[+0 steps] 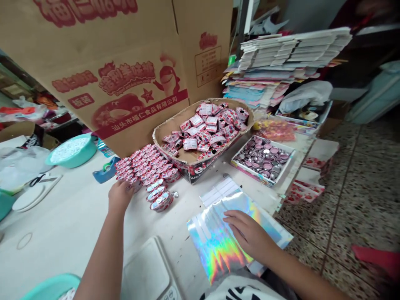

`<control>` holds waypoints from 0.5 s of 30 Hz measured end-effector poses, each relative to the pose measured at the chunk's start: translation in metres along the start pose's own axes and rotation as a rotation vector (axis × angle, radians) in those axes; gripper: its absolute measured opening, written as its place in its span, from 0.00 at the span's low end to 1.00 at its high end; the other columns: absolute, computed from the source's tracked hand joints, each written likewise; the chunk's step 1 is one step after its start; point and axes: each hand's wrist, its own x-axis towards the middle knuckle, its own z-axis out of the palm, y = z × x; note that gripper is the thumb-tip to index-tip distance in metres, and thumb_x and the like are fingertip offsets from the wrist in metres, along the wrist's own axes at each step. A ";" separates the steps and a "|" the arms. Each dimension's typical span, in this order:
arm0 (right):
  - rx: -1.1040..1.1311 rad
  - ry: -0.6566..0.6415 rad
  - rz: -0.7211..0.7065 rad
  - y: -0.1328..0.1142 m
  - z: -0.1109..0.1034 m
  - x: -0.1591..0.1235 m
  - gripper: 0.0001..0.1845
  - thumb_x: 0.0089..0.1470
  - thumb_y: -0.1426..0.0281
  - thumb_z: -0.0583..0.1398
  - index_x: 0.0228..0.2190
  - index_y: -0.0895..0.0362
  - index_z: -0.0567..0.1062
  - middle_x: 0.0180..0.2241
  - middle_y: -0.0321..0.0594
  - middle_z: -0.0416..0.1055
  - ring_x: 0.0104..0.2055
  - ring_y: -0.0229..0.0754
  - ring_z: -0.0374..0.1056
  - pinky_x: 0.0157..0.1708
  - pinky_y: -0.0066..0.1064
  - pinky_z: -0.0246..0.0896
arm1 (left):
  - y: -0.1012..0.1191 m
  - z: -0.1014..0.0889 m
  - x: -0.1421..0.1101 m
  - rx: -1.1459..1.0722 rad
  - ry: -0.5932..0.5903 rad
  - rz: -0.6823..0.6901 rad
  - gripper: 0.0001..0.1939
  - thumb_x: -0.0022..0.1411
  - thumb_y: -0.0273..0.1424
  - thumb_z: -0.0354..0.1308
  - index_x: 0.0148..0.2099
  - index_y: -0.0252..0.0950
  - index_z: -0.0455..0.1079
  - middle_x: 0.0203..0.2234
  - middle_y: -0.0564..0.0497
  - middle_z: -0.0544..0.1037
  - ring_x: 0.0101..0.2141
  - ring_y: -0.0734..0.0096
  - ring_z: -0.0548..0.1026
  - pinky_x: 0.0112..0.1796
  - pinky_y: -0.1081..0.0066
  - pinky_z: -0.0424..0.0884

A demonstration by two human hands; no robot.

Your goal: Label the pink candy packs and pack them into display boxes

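Note:
My left hand (119,196) is at the front left corner of neat rows of small red-and-pink printed packs (150,166). Its fingers are curled round a pack (135,184) there, with the fingertips partly hidden. In front of the rows stand a few more packs (160,200), with silvery tops, and a small round metal cap (175,194) lies beside them. My right hand (246,233) rests flat on a shiny rainbow holographic sheet (203,246), fingers stretched out and holding nothing. White-striped sheets (220,191) stick out beyond it.
Behind the rows stands a cut-down carton (200,168) of loose packs, beside a shallow box of round caps (265,158). A large cardboard box (131,46) rises at the back. Nearby are a tape dispenser (106,171), green basin (89,152), scale (146,271) and stacked cartons (287,54).

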 end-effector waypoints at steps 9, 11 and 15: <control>-0.007 -0.038 -0.048 -0.008 -0.004 0.023 0.16 0.61 0.77 0.52 0.44 0.55 0.76 0.48 0.47 0.73 0.52 0.47 0.69 0.51 0.42 0.67 | 0.017 -0.040 -0.054 -0.023 0.070 -0.272 0.14 0.56 0.44 0.56 0.33 0.37 0.70 0.28 0.44 0.78 0.29 0.57 0.75 0.28 0.66 0.66; -0.039 -0.136 -0.040 -0.012 -0.003 0.036 0.15 0.60 0.76 0.53 0.44 0.55 0.76 0.49 0.47 0.73 0.52 0.48 0.68 0.52 0.45 0.64 | 0.031 -0.055 -0.079 -0.142 0.133 -0.325 0.16 0.55 0.46 0.57 0.34 0.38 0.70 0.30 0.47 0.79 0.29 0.60 0.76 0.29 0.67 0.67; -0.112 -0.341 -0.018 -0.011 0.000 0.060 0.15 0.59 0.75 0.57 0.47 0.56 0.75 0.50 0.46 0.71 0.54 0.51 0.65 0.53 0.46 0.59 | 0.076 -0.062 -0.129 -0.413 0.084 -0.003 0.12 0.53 0.43 0.59 0.32 0.40 0.70 0.41 0.50 0.79 0.38 0.63 0.77 0.38 0.68 0.70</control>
